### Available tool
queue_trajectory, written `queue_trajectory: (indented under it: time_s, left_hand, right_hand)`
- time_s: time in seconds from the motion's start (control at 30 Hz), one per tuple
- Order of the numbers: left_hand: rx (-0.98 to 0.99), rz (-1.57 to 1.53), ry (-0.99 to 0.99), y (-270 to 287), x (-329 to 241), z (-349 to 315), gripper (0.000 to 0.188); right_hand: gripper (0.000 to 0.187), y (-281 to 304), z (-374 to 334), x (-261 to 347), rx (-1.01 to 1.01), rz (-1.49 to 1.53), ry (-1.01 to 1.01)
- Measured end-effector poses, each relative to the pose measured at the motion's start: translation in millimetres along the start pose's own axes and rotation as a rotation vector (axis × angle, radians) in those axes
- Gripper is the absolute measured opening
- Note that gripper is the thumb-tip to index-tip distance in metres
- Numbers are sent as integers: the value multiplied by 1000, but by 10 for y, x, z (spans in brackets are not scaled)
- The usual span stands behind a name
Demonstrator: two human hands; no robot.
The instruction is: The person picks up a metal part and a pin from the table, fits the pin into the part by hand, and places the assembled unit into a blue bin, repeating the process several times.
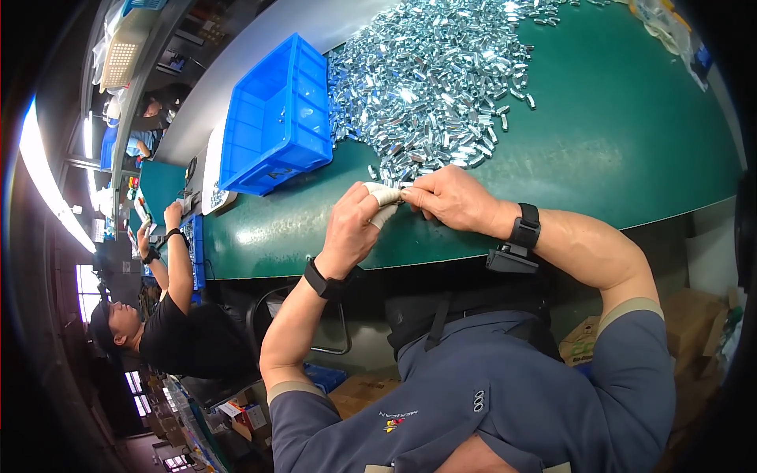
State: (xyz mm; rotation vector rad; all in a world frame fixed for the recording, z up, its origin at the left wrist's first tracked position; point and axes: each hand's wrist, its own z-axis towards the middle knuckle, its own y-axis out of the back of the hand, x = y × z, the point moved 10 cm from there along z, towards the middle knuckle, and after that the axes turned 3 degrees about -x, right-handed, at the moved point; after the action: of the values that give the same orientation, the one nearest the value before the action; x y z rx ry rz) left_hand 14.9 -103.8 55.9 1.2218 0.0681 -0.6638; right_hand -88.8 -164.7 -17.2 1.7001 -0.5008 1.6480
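Note:
My left hand [352, 229], with cream wrapping on some fingers, is closed in a pinch over the table's near side. Fingertip to fingertip with it, my right hand [459, 202] is closed too. Between them a bit of a small silvery metal part [406, 185] shows; the fingers hide most of it. Just beyond my hands spreads a big heap of small shiny metal parts [430, 87], elongated in shape. A few loose ones lie at the heap's near edge.
A blue plastic bin [314, 118] stands tilted left of the heap, beside a white tray [214, 169] with some metal parts. The green table's [599, 150] near edge curves before me. At left a co-worker [185, 331] works at the table. Plastic bags [670, 31] lie far right.

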Motion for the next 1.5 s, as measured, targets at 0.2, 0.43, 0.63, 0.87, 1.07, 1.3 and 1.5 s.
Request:
queue_trajectory:
  time_s: [0.2,0.43,0.63,0.87,1.07,1.3,1.5]
  left_hand:
    - [-56,65,-36,270,63,84,25]
    - [-412,360,159,1517,995,320,21]
    - [-326,503,5,1111,825,453,28]
    - [32,274,-100,99,556,190,27]
    - [-9,73,213,110,704,1,20]
    - [-72,32,84,141,352,56,21]
    - [-17,115,-20,83,126,110,21]
  right_hand:
    - [39,103,-11,111,-124,75,115]
    - [39,264,5,108,-261,183,76]
    - [38,350,5,51,-294,204,27]
    - [39,290,21,58,-264,176,65]
    - [36,218,27,-21,-200,159,-4]
    - [34,176,33,-10,-188,69,32]
    - [30,207,21,74,-251,-56,181]
